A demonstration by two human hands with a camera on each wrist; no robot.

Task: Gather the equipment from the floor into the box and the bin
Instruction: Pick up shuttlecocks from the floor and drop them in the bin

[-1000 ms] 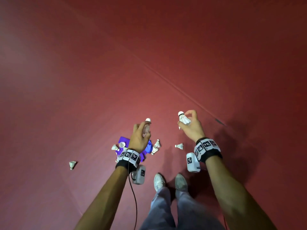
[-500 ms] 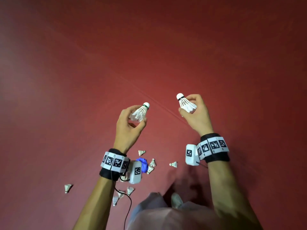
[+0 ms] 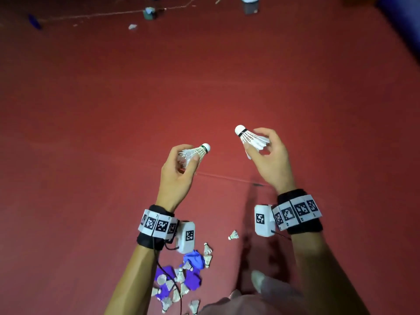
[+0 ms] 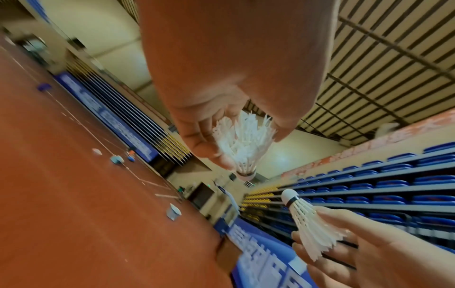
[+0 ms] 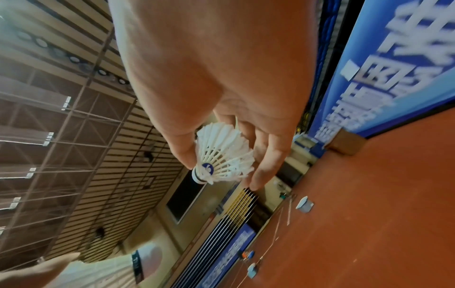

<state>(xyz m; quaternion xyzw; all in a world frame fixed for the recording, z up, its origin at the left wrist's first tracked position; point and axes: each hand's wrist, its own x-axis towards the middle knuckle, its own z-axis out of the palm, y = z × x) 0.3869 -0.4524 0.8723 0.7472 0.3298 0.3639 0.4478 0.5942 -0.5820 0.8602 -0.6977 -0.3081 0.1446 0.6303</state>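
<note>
My left hand [image 3: 181, 164] pinches a worn white shuttlecock [image 3: 195, 154] by its feathers, cork pointing up and right; the left wrist view shows that shuttlecock [image 4: 243, 144] between thumb and fingers. My right hand [image 3: 268, 155] holds a cleaner white shuttlecock [image 3: 251, 137] with a black band, cork pointing up and left, seen close in the right wrist view as shuttlecock [image 5: 221, 155]. Both hands are raised above the red floor. Far ahead stands a grey bin [image 3: 250, 4] and a smaller teal container [image 3: 148, 12].
Several shuttlecocks lie on the floor by my feet around crumpled purple pieces [image 3: 193, 267], one lone shuttlecock [image 3: 233, 235] to their right. A cardboard box [image 5: 346, 143] sits against the blue banner wall. Wide red floor lies between me and the bin.
I have straightened up and the view has tilted forward: both hands rose with their shuttlecocks, the floor pile dropped to the bottom of the view, and the far bin came into sight.
</note>
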